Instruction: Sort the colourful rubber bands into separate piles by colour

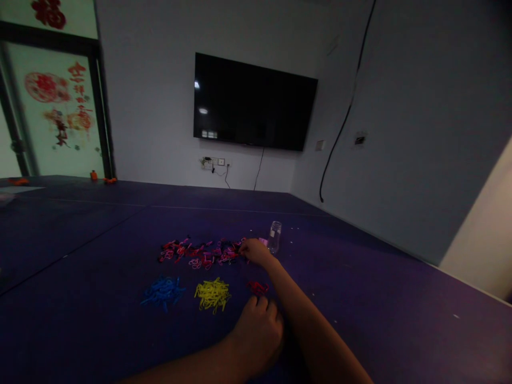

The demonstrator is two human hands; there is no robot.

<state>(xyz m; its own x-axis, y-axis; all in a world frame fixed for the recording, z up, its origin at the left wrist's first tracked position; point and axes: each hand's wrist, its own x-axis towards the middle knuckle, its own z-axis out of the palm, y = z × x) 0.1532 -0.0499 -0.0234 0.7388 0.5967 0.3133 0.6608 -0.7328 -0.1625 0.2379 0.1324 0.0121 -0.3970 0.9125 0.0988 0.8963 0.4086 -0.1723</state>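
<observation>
At the right end of a mixed pile of small pink, red and black elastic hair ties, my right hand has its fingers pinched together among the bands. What sits between those fingertips is too small to make out. Closer to me, my left hand is curled closed, and its palm side is hidden. Just beyond its knuckles lies a small heap of red hair ties. A yellow heap of hair ties is left of that, and a blue heap lies farther left.
A clear bottle stands upright just right of my right hand, beside a pink-and-white piece. All rest on a purple surface with white specks. Orange objects lie far left; a television hangs on the wall.
</observation>
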